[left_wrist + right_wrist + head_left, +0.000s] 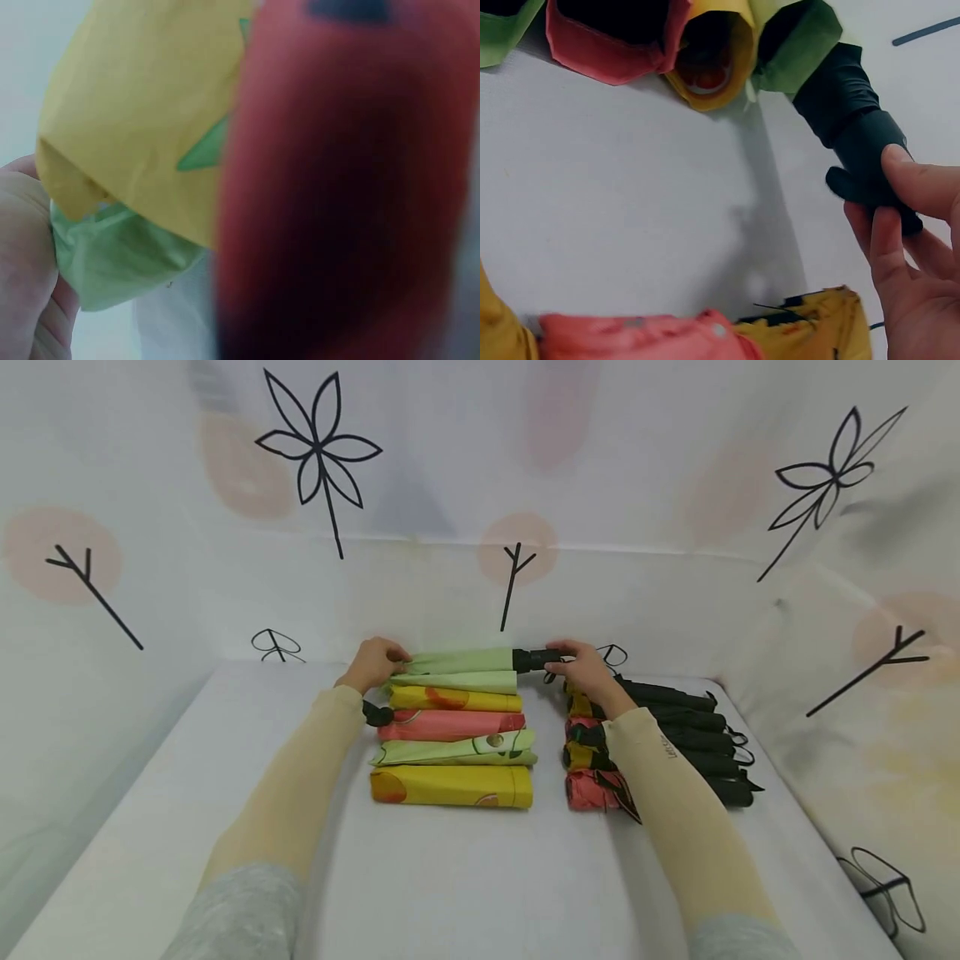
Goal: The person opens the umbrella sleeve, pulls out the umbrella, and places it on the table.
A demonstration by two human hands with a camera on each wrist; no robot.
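At the back of the table, my right hand [588,675] grips the black handle [534,659] of what looks like a folded umbrella. The handle's inner end meets a light green fabric sleeve [465,660]. My left hand [371,664] pinches that sleeve's far left end. In the right wrist view, thumb and fingers of the right hand [922,247] curl round the handle [859,142], which sticks out of the green sleeve [802,49]. In the left wrist view, the left hand [30,262] is partly cut off beside green fabric [112,259]; a blurred red sleeve [345,187] blocks much.
Nearer me lie a second green sleeve [453,682], yellow sleeves [450,787] and a red one [457,724]. On the right are several black folded rolls [697,739] with red [588,789] and yellow bundles, partly behind the right forearm. A patterned cloth wall [450,593] stands behind.
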